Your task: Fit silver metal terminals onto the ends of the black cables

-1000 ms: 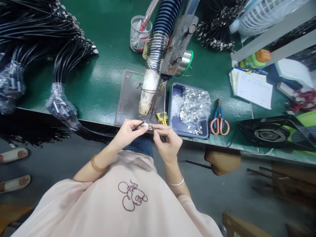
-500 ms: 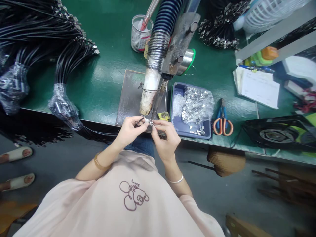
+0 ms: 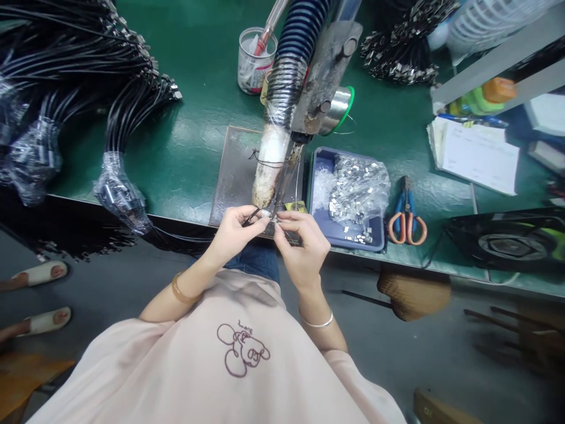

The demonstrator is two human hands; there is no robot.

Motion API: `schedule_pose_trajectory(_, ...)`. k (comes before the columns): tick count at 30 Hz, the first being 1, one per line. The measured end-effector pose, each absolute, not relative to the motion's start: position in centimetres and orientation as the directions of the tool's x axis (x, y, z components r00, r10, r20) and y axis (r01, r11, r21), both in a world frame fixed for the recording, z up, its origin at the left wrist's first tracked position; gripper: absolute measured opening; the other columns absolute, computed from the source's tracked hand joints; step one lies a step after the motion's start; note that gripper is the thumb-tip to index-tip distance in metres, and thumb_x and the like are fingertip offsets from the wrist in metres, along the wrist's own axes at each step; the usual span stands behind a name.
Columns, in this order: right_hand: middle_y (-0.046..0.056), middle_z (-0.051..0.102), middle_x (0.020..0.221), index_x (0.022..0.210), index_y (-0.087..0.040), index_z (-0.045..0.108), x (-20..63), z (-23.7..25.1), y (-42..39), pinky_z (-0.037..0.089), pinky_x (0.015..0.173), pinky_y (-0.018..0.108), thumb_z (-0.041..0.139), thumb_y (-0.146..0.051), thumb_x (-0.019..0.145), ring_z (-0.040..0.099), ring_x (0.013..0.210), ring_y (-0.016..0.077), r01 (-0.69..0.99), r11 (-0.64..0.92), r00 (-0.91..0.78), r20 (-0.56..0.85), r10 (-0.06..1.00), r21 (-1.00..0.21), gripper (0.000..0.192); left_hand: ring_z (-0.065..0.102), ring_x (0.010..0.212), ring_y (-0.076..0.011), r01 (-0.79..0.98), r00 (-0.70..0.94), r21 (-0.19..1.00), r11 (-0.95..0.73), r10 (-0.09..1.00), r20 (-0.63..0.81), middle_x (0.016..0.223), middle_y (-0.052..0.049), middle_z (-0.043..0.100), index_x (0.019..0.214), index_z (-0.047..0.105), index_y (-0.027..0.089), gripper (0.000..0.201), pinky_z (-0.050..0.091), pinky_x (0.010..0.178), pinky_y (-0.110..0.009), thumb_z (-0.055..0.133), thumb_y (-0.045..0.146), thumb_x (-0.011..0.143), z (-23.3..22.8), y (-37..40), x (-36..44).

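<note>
two hands, one scissors, one blue tray, one clear cup

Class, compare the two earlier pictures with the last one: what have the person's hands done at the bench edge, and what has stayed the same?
Both hands have crept up toward the soldering tip. The left hand still pinches the black cable end; the right hand still pinches the small metal piece against it. Nothing was taken up or let go. The blue tray and scissors lie as before; only the camera drifted.
</note>
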State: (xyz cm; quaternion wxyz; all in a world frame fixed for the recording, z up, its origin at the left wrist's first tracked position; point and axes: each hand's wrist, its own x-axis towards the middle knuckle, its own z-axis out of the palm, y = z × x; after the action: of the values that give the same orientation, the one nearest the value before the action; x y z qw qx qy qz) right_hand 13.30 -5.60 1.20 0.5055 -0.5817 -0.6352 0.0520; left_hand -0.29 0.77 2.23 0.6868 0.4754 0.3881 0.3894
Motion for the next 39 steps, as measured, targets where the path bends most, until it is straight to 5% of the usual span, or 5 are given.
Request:
schedule_pose_trajectory(33,0.003,0.076,0.089,0.083,-0.024,0.059,13.74,1.33,-5.77,0.060,0.071,0.028,0.061,-0.010,0.090,0.074,0.081,0.0162,0.787,0.381,0.026,0.642,0.766,-0.486,0.016,0.027,0.054,-0.0076,0.017,0.419,0.989,0.144,0.897,-0.138,0.056,0.007,0.032,0.062,0.058,0.015,0.025,0.025,0.054,-0.024,0.068,0.034,0.074,1.67,0.42,-0.62)
schedule_pose_trajectory(39,0.003,0.075,0.087,0.089,-0.023,0.060,13.94,1.45,-5.99,0.060,0.072,0.027,0.060,-0.013,0.094,0.074,0.080,0.0158,0.746,0.328,0.092,0.577,0.811,-0.580,0.011,0.031,0.054,-0.0078,0.073,0.488,0.997,0.039,0.870,-0.070,0.056,0.006,0.039,0.067,0.062,0.014,0.021,0.028,0.052,-0.022,0.062,0.030,0.081,1.85,0.02,-0.85)
